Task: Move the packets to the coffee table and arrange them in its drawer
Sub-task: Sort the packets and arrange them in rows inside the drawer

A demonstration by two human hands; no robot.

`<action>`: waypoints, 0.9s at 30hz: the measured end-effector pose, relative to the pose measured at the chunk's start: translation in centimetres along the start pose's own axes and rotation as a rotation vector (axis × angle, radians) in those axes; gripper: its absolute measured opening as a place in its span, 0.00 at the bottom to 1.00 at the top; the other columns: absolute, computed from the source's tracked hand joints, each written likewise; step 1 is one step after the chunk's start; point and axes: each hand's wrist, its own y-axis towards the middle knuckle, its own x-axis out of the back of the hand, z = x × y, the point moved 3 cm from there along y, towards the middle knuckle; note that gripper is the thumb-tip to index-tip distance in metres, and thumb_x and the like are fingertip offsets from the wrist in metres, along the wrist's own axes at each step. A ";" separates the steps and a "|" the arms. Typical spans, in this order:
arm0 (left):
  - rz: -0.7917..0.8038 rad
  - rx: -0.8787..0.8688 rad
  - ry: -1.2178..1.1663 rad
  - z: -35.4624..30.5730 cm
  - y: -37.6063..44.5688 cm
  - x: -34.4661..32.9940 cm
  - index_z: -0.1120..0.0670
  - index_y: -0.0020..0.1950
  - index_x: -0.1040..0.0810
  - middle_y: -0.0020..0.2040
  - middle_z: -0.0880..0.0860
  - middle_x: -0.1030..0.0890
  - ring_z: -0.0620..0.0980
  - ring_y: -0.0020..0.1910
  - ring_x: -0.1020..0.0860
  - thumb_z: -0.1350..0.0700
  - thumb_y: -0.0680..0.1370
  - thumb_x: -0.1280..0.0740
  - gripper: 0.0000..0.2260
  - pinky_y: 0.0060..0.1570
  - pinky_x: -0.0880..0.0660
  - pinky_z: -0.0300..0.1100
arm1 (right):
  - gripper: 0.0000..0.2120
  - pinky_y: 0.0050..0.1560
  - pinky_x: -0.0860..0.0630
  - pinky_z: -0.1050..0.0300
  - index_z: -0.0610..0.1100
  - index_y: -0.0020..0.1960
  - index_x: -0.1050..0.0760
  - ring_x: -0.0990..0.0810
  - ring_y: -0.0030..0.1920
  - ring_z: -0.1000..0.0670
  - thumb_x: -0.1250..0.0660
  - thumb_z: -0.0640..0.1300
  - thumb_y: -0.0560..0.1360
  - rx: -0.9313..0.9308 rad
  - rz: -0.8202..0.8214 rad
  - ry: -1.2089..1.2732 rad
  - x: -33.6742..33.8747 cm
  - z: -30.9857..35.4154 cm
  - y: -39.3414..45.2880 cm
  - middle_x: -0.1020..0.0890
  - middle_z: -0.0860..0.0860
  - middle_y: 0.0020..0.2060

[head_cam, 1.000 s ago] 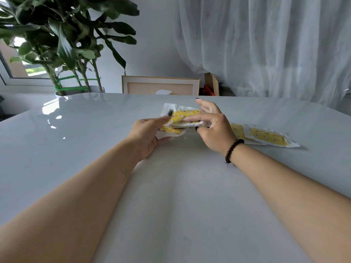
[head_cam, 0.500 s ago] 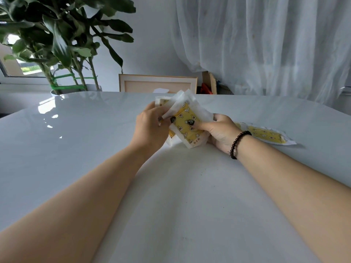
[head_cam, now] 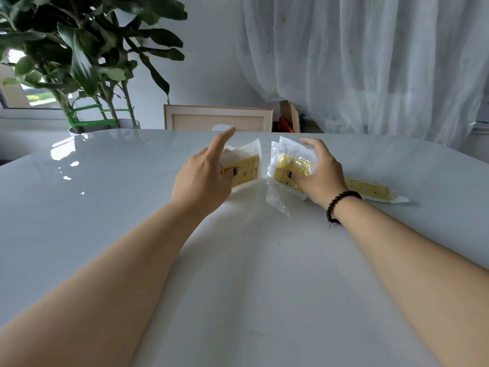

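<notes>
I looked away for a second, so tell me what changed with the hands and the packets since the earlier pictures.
The hands have drawn apart, splitting the bunch held together half a second ago: the left hand now holds one packet, while the right hand grips several packets against the table. The flat packet behind the right wrist stayed put.

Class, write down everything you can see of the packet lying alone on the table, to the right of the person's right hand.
The lone packet is a flat sachet of clear, glossy film with white sealed edges and a yellow printed panel of small cartoon figures. It lies flat on the white table, long side running left to right, its left end hidden behind the right hand and wrist. Whether the wrist touches it cannot be told. It looks sealed.
</notes>
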 end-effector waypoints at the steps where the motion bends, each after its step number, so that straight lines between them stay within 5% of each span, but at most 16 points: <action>1: -0.014 -0.001 0.007 0.0 0.0 0.0 0.41 0.71 0.37 0.58 0.52 0.21 0.57 0.48 0.23 0.58 0.75 0.35 0.27 0.43 0.21 0.52 | 0.27 0.48 0.33 0.64 0.48 0.66 0.31 0.27 0.50 0.51 0.28 0.40 0.69 0.046 -0.001 -0.004 0.0 0.2 0.0 0.23 0.52 0.54; 6: -0.130 -0.006 -0.046 0.0 0.1 0.3 0.45 0.67 0.29 0.57 0.52 0.21 0.56 0.50 0.23 0.56 0.76 0.35 0.20 0.44 0.22 0.49 | 0.30 0.51 0.35 0.68 0.47 0.68 0.33 0.26 0.56 0.52 0.26 0.40 0.69 0.171 -0.085 -0.011 -0.3 0.7 0.0 0.24 0.50 0.58; 13: 0.061 0.046 -0.035 1.0 0.0 -1.4 0.44 0.69 0.33 0.59 0.52 0.24 0.55 0.50 0.24 0.57 0.75 0.33 0.24 0.48 0.22 0.51 | 0.21 0.42 0.24 0.57 0.48 0.61 0.30 0.22 0.43 0.48 0.30 0.38 0.71 0.146 0.008 -0.099 -1.2 0.6 -0.5 0.23 0.52 0.42; 21: -0.102 0.067 -0.143 1.0 -1.1 -0.4 0.40 0.74 0.43 0.58 0.53 0.22 0.55 0.48 0.24 0.58 0.75 0.33 0.32 0.46 0.23 0.50 | 0.17 0.34 0.33 0.78 0.42 0.57 0.26 0.27 0.35 0.55 0.30 0.33 0.69 0.119 -0.158 0.042 0.1 1.6 -2.4 0.23 0.54 0.41; 27: -0.035 0.078 -0.267 -1.9 -5.0 0.5 0.39 0.75 0.49 0.44 0.52 0.21 0.58 0.41 0.23 0.56 0.75 0.33 0.35 0.38 0.28 0.44 | 0.17 0.35 0.33 0.79 0.43 0.56 0.26 0.25 0.37 0.53 0.29 0.34 0.69 0.060 -0.132 -0.033 5.5 3.5 -4.2 0.22 0.52 0.42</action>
